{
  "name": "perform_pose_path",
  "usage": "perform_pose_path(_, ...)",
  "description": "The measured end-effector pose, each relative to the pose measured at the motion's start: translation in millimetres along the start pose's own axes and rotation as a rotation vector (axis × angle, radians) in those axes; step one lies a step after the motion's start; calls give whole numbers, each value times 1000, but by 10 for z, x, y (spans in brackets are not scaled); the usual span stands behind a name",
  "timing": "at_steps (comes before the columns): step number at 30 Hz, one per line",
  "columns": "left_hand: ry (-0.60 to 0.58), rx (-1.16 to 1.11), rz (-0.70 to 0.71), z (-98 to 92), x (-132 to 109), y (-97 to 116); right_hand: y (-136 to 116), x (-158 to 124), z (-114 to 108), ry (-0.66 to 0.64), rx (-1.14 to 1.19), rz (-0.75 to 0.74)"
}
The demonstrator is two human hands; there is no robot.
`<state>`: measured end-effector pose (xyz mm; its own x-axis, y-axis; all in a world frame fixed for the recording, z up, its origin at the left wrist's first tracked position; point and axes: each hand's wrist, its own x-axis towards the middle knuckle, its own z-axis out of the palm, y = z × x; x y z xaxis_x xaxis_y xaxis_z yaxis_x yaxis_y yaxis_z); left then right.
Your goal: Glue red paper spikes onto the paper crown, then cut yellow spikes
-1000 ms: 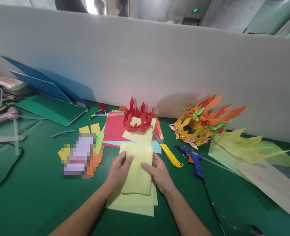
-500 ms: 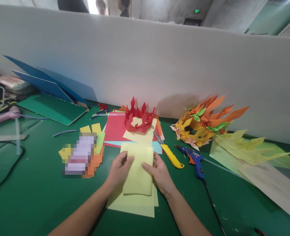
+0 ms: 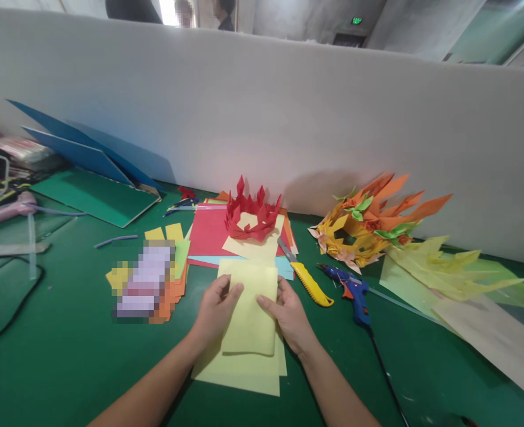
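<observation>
A folded pale yellow paper [image 3: 249, 314] lies on top of more yellow sheets [image 3: 239, 373] on the green table. My left hand [image 3: 215, 311] presses its left edge, with the thumb on top of the fold. My right hand [image 3: 288, 314] presses the right edge, fingers pointing inward over the sheet. Both hands hold the paper flat. Just beyond it lies a stack of coloured paper [image 3: 208, 234] with a red spiky paper crown [image 3: 251, 214] on it.
A yellow utility knife [image 3: 306, 279] and a blue glue gun [image 3: 348, 287] with a black cord lie to the right. An orange and yellow paper wreath [image 3: 368, 225] and loose yellow sheets [image 3: 449, 273] sit further right. Small coloured squares [image 3: 173, 261] and blue boards [image 3: 79, 154] are at left.
</observation>
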<state>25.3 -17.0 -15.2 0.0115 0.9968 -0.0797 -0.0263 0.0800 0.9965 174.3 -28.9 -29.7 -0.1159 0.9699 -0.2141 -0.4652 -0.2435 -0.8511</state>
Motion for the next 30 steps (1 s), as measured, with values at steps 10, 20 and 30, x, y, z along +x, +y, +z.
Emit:
perform_pose_path(10,85,-114,-47,31,19,20,-21,-2,12,7,4,9)
perform_pose_path(20,43,-83,59,-54,41,91,-36,13,52,79,50,-34)
perform_pose_path(30,39,67,54,-136,96,112,-31,13,49,112,53,-34)
